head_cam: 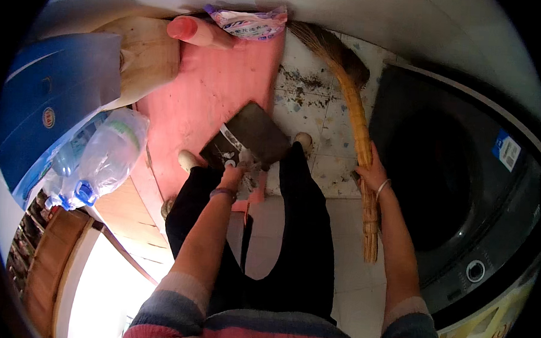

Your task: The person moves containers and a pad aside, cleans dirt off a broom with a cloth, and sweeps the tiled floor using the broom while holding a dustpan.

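Note:
My right hand (373,172) is closed around the handle of a straw broom (356,114). The broom's dark bristles (343,52) lie by the wall, at the upper right of scattered dark dirt (308,82) on the tiles. Crumpled clear plastic (251,168) is in my left hand (232,175), at the near edge of a dark dustpan (265,128). Small white scraps and a pale strip (232,137) lie in the dustpan. My fingers partly hide the plastic. A dark strip, perhaps a handle, shows between my legs.
A black front-loading washing machine (500,197) stands at right. At left are a blue box (70,83), bagged empty plastic bottles (110,148) and a wooden board (151,50). A pink bottle (199,31) and a detergent pouch (254,24) rest on the pink surface (220,76).

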Demonstrator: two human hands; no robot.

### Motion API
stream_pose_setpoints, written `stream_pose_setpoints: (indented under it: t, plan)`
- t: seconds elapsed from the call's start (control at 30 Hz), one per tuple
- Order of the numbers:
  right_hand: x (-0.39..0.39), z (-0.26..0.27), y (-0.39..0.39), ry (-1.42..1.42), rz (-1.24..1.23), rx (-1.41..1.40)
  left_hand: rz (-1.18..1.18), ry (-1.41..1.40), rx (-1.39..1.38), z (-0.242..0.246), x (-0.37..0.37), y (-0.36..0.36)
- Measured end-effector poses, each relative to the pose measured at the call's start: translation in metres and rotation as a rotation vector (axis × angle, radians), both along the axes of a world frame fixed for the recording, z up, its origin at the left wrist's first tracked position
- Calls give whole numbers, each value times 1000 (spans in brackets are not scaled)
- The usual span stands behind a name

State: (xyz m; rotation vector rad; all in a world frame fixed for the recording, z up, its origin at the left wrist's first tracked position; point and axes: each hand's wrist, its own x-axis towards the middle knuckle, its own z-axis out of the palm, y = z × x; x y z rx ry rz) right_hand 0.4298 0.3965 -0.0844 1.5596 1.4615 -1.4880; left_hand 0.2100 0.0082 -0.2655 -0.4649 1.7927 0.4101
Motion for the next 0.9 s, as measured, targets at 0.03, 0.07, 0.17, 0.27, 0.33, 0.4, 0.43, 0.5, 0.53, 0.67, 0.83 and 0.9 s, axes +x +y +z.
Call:
stream_pose_setpoints:
  t: [0.03,0.07,0.17,0.27,0.33,0.4,0.43,0.5,0.53,0.67,0.83,0.9]
  plan:
    - [-10,3,0,-33,64,28,-18,-9,-56,-6,-1,-2]
    - [-15,0,-3,-40,98,37,89,-44,-81,-11,-7,-5]
    - [15,0,15,-149,223,84,410,-172,-54,-8,20,51]
    - [-8,9,21,-201,275,3,418,-116,91,-2,17,52]
    - [-5,14,24,-230,373,54,492,-159,72,-1,21,67]
    - [1,19,25,-252,471,103,570,-163,87,-4,22,67]
    - [4,22,23,-262,563,121,645,-155,94,-6,22,63]
    - [0,27,17,-254,660,139,672,-61,69,-13,16,46]
    - [-4,32,12,-307,714,107,695,29,33,-13,15,34]
    - [53,76,23,-387,743,163,683,80,94,33,38,83]
    - [30,163,-9,-258,343,-16,879,273,278,109,-15,26]
    - [40,200,-19,-248,171,-104,988,203,402,155,-28,26]
